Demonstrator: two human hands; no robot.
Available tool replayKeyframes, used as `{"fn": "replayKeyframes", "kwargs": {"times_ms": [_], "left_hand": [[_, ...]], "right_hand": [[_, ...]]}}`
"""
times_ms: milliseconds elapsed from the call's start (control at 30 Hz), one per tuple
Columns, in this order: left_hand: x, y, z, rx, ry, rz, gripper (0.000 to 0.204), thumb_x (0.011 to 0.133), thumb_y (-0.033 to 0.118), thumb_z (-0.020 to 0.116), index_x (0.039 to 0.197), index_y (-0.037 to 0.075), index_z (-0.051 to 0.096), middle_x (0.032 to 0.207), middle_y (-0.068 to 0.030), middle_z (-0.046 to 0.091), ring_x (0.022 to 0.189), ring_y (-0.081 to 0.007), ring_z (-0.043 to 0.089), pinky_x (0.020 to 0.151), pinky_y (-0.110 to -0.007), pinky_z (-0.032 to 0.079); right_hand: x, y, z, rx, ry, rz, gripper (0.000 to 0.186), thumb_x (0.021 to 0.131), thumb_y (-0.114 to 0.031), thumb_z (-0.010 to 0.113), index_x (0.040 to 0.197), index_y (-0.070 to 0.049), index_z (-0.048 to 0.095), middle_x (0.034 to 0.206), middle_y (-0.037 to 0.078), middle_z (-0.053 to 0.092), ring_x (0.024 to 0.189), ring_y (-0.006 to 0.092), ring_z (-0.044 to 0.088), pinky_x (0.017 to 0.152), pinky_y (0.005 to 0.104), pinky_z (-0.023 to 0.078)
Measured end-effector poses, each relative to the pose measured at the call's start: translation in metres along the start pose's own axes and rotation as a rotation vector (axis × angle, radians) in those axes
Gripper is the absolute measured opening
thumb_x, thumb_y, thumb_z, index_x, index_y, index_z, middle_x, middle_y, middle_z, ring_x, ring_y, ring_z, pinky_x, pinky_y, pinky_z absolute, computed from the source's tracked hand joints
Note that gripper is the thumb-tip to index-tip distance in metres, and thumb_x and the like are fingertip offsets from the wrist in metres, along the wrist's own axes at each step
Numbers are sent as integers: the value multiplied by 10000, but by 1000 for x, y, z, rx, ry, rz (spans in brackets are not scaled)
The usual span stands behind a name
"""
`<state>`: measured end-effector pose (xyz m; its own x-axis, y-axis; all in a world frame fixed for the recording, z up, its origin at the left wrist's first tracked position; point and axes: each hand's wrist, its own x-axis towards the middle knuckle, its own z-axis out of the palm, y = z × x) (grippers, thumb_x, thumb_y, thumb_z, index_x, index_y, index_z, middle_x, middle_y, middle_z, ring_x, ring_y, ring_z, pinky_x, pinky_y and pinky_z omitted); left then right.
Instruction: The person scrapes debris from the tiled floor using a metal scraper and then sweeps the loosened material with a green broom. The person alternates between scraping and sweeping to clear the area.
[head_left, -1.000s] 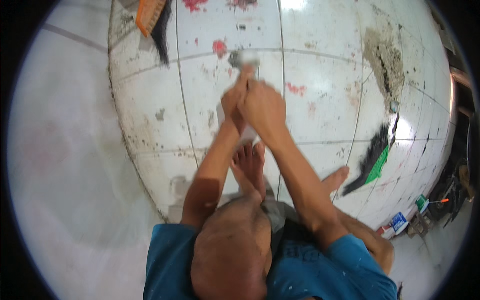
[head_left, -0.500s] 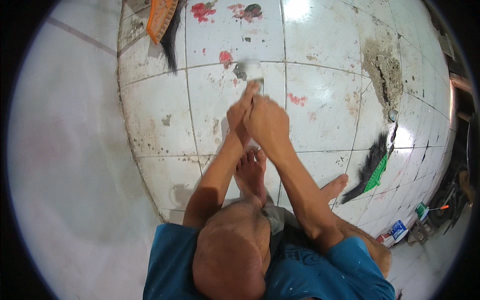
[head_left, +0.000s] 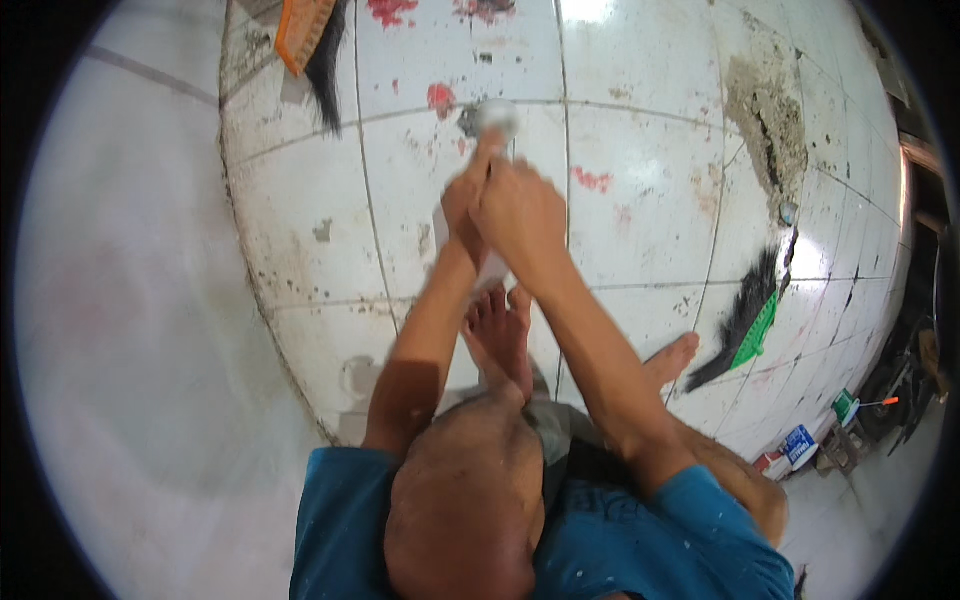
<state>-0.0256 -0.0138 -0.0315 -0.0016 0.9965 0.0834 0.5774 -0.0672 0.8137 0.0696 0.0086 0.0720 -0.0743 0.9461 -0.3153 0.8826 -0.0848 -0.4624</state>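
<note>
Both of my hands are closed round a blurred pale tool point(head_left: 497, 118) at centre top, over a dark grey patch point(head_left: 467, 122) on the white tiled floor point(head_left: 640, 240). My left hand point(head_left: 463, 200) lies partly under the other, with a finger stretched along the tool; my right hand point(head_left: 518, 210) wraps over it from the right, its grip mostly hiding the handle. Red stains point(head_left: 440, 98) mark the tiles around them. My bare foot point(head_left: 498, 330) is just below my hands.
An orange-backed black-bristled brush head point(head_left: 305, 35) lies upper left, a green-backed one point(head_left: 755, 330) at right. A cracked, broken strip point(head_left: 755, 130) runs through the right tiles. Blue-white point(head_left: 798, 447) and green point(head_left: 845, 407) containers stand lower right. A smooth grey surface point(head_left: 130, 300) borders the tiles.
Since half a second ago my hands and the tool have moved slightly forward over the floor. The whole view has also shifted a little, the floor appearing higher in the picture.
</note>
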Motion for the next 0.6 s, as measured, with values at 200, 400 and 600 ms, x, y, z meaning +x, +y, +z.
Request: {"fn": "replayKeyframes", "kwargs": {"times_ms": [200, 400, 600], "left_hand": [[-24, 8, -1, 8, -45, -96, 576, 1042, 278, 614, 1598, 147, 540, 1521, -142, 654, 1002, -386, 770, 791, -454, 595], [-5, -1, -2, -34, -52, -114, 553, 1041, 298, 626, 1581, 203, 559, 1509, -163, 658, 942, -397, 775, 774, -457, 602], [-22, 11, 3, 35, 16, -70, 507, 983, 199, 708, 1485, 165, 648, 1508, -200, 652, 1070, -359, 789, 798, -415, 629]], "right_hand": [[-24, 2, -4, -72, -166, 26, 421, 959, -234, 665, 1257, 63, 675, 1075, 302, 727, 839, 459, 771, 729, 523, 636], [-4, 0, -2, -19, -12, -33, 333, 1018, -271, 576, 1016, 22, 734, 949, 301, 743, 805, 484, 747, 709, 555, 614], [-18, 3, 3, -43, 22, -7, 314, 994, -246, 597, 950, 29, 740, 909, 288, 749, 816, 480, 753, 718, 561, 615]]}}
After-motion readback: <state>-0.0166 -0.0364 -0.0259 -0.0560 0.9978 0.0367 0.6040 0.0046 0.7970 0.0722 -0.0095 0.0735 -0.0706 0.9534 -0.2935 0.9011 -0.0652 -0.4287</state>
